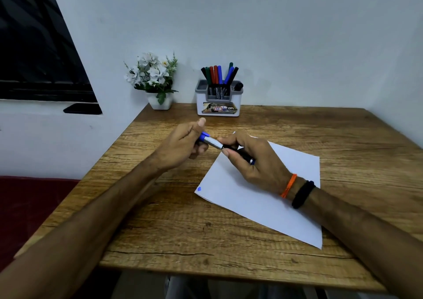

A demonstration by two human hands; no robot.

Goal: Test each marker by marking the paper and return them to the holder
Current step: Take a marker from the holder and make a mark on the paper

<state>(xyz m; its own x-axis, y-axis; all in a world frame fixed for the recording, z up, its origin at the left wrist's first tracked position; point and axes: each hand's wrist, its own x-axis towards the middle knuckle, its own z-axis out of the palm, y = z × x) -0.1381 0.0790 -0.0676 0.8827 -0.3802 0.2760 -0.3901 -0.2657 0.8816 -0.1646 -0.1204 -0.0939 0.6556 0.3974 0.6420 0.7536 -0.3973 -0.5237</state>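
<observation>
A blue marker (pixel 214 142) with a silver collar and black barrel is held level above the table between both hands. My left hand (pixel 183 146) grips its blue cap (pixel 204 136); whether the cap sits fully on the marker I cannot tell. My right hand (pixel 251 161) is closed around the black barrel. Below them a white sheet of paper (pixel 263 202) lies slanted on the wooden table (pixel 183 230), with a small blue mark (pixel 199 189) near its left corner. The white and grey holder (pixel 218 99) at the back holds several black, green, red and blue markers (pixel 217 74).
A white pot of white flowers (pixel 155 81) stands to the left of the holder against the wall. A dark window (pixel 34 47) fills the upper left. A dark red surface (pixel 27 207) lies beside the table's left edge.
</observation>
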